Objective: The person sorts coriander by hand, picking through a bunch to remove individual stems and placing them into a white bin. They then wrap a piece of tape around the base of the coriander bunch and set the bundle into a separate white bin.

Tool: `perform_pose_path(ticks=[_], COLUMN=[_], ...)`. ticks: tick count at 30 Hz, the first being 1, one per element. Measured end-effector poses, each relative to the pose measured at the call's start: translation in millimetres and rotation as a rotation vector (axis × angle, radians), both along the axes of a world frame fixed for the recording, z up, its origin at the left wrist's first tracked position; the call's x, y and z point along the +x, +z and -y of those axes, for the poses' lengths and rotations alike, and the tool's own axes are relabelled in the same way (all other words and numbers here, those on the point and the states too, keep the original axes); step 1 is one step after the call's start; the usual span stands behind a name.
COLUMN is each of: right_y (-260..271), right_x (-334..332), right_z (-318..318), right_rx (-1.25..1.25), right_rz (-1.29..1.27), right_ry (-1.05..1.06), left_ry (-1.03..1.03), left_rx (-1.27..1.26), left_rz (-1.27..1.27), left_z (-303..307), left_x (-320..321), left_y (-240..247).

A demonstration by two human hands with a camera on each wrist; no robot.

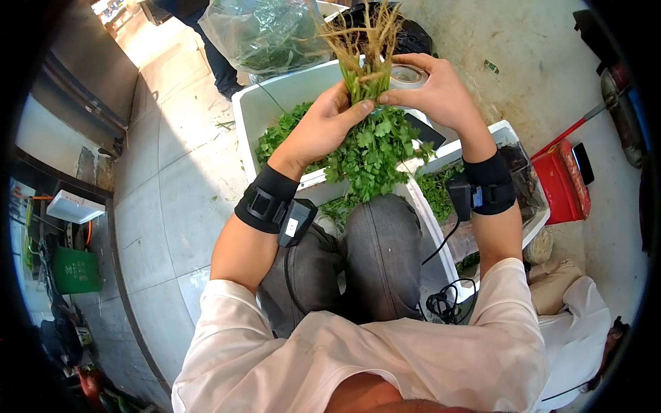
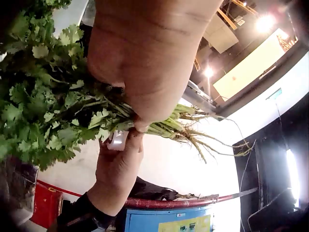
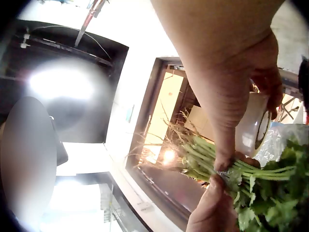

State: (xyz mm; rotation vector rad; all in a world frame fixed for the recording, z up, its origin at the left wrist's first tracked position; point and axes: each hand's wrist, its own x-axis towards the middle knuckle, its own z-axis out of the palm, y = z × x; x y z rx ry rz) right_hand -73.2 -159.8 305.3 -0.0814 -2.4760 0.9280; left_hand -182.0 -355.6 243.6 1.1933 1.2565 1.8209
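Where the coriander bunch (image 1: 368,148) is hanging: it is being held roots-up over the white tub (image 1: 256,110), just in front of the person's knees, with its leaves drooping toward the greens lying in the tub.
Left hand (image 1: 322,129): fingers and thumb are curling round the stems just below the roots (image 1: 365,34) and seem to be taking most of the weight.
Right hand (image 1: 441,93): it is carrying a tape roll (image 1: 407,76) in its curled fingers while its thumb is pressing the stems opposite the left thumb. Whether a tape end is sticking to the stems there is hard to tell.
Risk, stems: the grip is sitting high, near the roots, so loose outer stalks are likely to be sliding down and out if the left hand is easing off.
Risk, roll: the right hand is doing two jobs at once, so the roll may be slipping from the fingers into the tub.
Risk, tape: any sticky end is working close to the leaves and could be catching and tearing them.
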Motion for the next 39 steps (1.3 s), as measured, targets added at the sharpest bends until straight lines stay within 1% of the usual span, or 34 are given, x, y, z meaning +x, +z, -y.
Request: perform_pose_path(ticks=[1,4,6,10,12,14,16,18,19,21,26,28,30,32,35,37,38,39], right_y=[-0.7,-3.2,-8.6,-2.1,0.3,-4.8,-7.3,-6.4,-4.0,3.2,5.1,4.3,-1.5,-3.5,-1.8,-1.3,-2.2,-2.3], right_x=[0.2,-3.9,-10.3,-4.9,-1.7,-4.1,-4.1,-4.0,-2.3,2.7,2.3,0.4,-3.9,-5.2,-1.6,-0.1,-0.1,0.0], right_z=[-0.3,-2.5,-7.8,-0.9,1.0,-2.5,-5.2,-5.9,-5.0,-2.5,-3.8,-5.9,-7.1,-8.6,-6.4,-7.2,-8.5,-9.3], right_rx=[-0.001,-0.059,0.09,0.09,0.091,0.106,0.12,-0.013,-0.012,-0.094,-0.11,-0.095,-0.031,-0.042,-0.067,-0.079,-0.087,-0.094], right_rz=[0.003,0.004,-0.112,-0.107,-0.021,-0.037,-0.054,-0.043,-0.044,0.068,0.078,0.089,-0.002,-0.015,-0.023,-0.018,-0.016,-0.015], right_ry=[0.0,0.022,-0.043,-0.058,-0.049,-0.043,-0.038,0.032,0.033,0.054,0.039,0.029,-0.006,0.002,0.008,0.006,0.01,0.014], left_ry=[-0.012,0.0,0.005,0.025,0.011,-0.001,0.012,-0.016,-0.048,-0.057,-0.131,-0.1,-0.071,-0.042,-0.088,-0.002,-0.003,0.012], left_rx=[0.013,0.064,0.046,0.035,0.025,0.014,0.065,0.063,0.061,0.076,0.108,0.105,0.081,0.055,0.092,0.102,0.103,0.096], left_rz=[0.075,0.084,0.082,0.057,0.044,0.035,0.048,0.097,0.146,0.167,0.2,0.152,0.123,0.095,0.05,0.005,0.004,0.053], left_z=[-0.6,0.4,-0.5,0.1,-0.7,-1.1,-4.1,-3.6,-3.6,-4.7,-3.6,-5.1,-2.3,-0.7,1.0,-1.4,-1.5,-1.4], left_x=[0.5,4.0,0.7,2.6,2.5,2.9,2.1,-1.3,-1.9,-0.9,-1.3,1.8,3.9,5.4,6.3,6.4,7.6,9.8], left_y=[-1.2,1.9,0.8,-0.5,-0.1,-2.2,-7.3,-9.3,-10.1,-11.8,-9.7,-5.8,-1.6,1.9,3.2,2.1,2.1,2.8])
